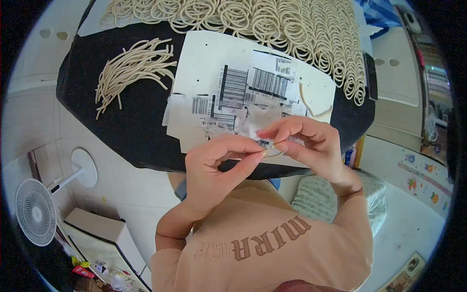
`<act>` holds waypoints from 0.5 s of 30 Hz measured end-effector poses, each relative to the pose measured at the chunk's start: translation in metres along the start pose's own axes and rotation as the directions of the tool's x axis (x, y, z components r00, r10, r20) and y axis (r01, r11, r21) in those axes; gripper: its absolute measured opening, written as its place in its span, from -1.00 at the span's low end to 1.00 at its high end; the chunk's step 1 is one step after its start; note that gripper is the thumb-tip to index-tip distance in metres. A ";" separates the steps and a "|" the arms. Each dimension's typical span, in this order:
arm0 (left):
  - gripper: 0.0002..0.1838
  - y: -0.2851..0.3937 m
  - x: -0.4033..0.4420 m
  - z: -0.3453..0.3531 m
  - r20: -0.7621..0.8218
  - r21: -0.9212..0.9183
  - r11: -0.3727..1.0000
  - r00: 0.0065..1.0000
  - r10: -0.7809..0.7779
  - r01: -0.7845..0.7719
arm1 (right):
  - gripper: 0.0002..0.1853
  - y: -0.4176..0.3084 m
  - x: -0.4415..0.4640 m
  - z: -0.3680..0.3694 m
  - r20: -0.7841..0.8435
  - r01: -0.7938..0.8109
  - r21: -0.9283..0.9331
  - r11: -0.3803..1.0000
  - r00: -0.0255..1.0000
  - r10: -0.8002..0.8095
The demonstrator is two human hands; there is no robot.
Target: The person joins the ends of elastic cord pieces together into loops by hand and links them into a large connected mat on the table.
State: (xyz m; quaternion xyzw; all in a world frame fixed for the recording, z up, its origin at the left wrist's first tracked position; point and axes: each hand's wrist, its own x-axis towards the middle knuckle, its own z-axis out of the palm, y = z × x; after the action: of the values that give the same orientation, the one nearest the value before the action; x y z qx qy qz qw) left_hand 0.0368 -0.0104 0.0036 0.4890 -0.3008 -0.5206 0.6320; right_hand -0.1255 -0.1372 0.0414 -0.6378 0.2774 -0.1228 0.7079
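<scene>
My left hand [219,158] pinches one end of a short cream cord [273,155] between thumb and fingertips. On the other side, my right hand [309,146] has its fingers closed on the same cord, and the two hands nearly meet. The cord curves in a small loop below the fingertips; its ends are hidden by them. Both hands are above the near edge of a white board [192,58] covered in barcode labels. A crumpled white piece [262,118] lies just beyond the fingers. One loose cord [306,101] rests on the board's right side.
Many cream rings [265,22] lie in overlapping rows along the table's far side. A bundle of loose cords [134,70] sits left of the board on the black tabletop [121,129]. A white fan [36,212] stands at the left, and a patterned covered stool [316,197] is at the right.
</scene>
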 end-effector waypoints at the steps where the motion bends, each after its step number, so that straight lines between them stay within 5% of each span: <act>1: -0.85 0.000 0.000 0.000 0.007 -0.029 0.999 1.000 -0.024 0.024 | -0.84 -0.001 -0.002 0.000 0.024 -0.028 0.028 0.999 0.999 0.027; 15: -0.87 0.001 -0.003 -0.005 0.075 -0.125 0.973 0.979 -0.188 0.196 | -0.86 -0.005 -0.008 0.001 0.087 -0.131 0.077 0.988 0.989 0.124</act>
State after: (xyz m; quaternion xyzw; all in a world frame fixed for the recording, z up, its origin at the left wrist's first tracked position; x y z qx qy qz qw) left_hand 0.0403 -0.0057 0.0030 0.4566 -0.2369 -0.6129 0.5999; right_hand -0.1304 -0.1333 0.0481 -0.5936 0.2830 -0.0625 0.7508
